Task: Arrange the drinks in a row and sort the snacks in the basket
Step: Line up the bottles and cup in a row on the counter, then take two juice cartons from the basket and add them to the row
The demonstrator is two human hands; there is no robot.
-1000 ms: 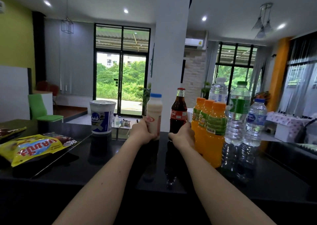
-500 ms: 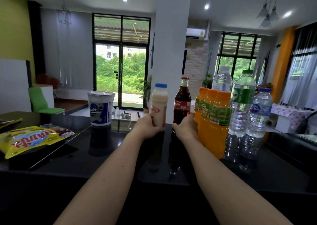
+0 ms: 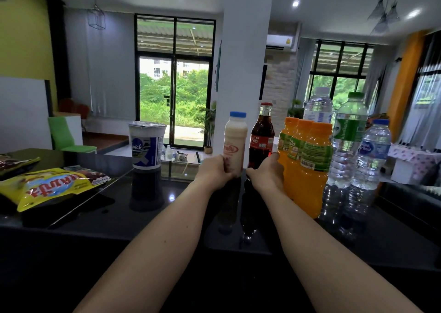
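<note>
My left hand grips the lower part of a cream-coloured milk bottle with a blue cap. My right hand wraps the base of a dark cola bottle with a red label. Both bottles stand upright, close together, on the black counter. Right of the cola stand three orange juice bottles, touching each other. Behind and right of them are three clear water bottles. A yellow snack bag and darker snack packets lie at the left.
A white and blue cup noodle tub stands left of the milk bottle. A white pillar rises behind the counter. A green chair and glass doors sit in the room beyond.
The view has tilted a little, so everything sits higher in frame. Both hands keep their hold and the milk bottle stands slightly closer to the cola.
</note>
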